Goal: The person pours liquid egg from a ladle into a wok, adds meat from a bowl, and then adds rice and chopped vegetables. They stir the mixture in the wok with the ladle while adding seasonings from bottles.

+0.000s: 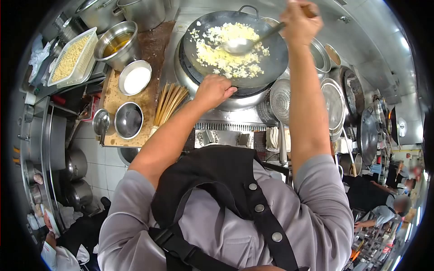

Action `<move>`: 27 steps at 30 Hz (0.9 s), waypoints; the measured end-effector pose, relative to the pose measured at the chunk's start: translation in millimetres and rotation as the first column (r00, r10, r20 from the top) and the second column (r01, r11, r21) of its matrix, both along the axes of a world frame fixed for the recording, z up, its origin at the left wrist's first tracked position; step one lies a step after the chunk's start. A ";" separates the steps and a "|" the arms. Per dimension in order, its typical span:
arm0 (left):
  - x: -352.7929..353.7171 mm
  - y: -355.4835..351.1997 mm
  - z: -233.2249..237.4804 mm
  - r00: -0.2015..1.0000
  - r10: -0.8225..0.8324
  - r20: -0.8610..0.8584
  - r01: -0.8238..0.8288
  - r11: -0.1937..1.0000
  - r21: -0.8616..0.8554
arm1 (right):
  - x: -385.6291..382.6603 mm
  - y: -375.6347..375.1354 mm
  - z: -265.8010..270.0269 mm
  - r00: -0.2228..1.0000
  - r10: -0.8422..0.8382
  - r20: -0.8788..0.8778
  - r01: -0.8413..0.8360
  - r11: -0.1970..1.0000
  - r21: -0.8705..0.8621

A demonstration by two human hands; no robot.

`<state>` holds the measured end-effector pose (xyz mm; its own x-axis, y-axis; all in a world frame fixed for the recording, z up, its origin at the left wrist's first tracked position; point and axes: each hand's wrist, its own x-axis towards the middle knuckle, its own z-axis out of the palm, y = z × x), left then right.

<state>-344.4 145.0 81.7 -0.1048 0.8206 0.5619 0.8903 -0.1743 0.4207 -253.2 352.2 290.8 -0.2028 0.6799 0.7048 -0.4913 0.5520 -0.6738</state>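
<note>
On the burner at the top of the head view sits a dark wok (276, 54). My left hand (214, 92) is closed at its near rim, fingers curled around the edge. With my right hand (302, 26), raised over the far right side of the wok, I grip a ladle (238, 46) by its handle. The ladle's bowl rests among crumbly yellow and white food (235, 30), which looks like egg with rice, spread over the wok's middle. A bamboo brush (170, 105) lies just left of my left forearm.
A perforated skimmer (280, 101) and a wire strainer (333, 104) are to the right. Left of the wok, a board holds a bowl of white powder (135, 79) and a steel bowl (129, 120). Beyond are a pot of yellow liquid (118, 44) and a noodle basket (70, 61). People stand behind.
</note>
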 end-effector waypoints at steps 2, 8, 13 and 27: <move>-3.9 2.5 3.3 1.000 0.013 -0.008 -0.012 1.000 0.015 | 18.7 10.3 1.7 0.995 0.044 -0.092 -0.038 0.997 0.072; -2.4 1.2 3.3 0.999 0.014 -0.040 -0.014 1.000 -0.015 | 31.7 26.5 -7.4 0.997 0.020 -0.071 -0.029 0.993 -0.115; -1.8 -0.5 -0.6 1.000 -0.008 -0.023 0.007 0.998 -0.057 | 46.6 -2.1 -30.4 0.991 -0.120 -0.059 0.116 0.991 -0.061; 37.6 -35.4 78.7 0.984 -0.139 -0.110 0.078 0.895 -0.438 | 59.0 -78.5 43.1 0.958 0.256 -0.130 -0.277 0.943 -0.186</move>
<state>-306.8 109.6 160.4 0.0504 0.9870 0.1529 0.9297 -0.1023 0.3538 -194.2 273.7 333.9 -0.3301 0.7400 0.5860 -0.6739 0.2500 -0.6953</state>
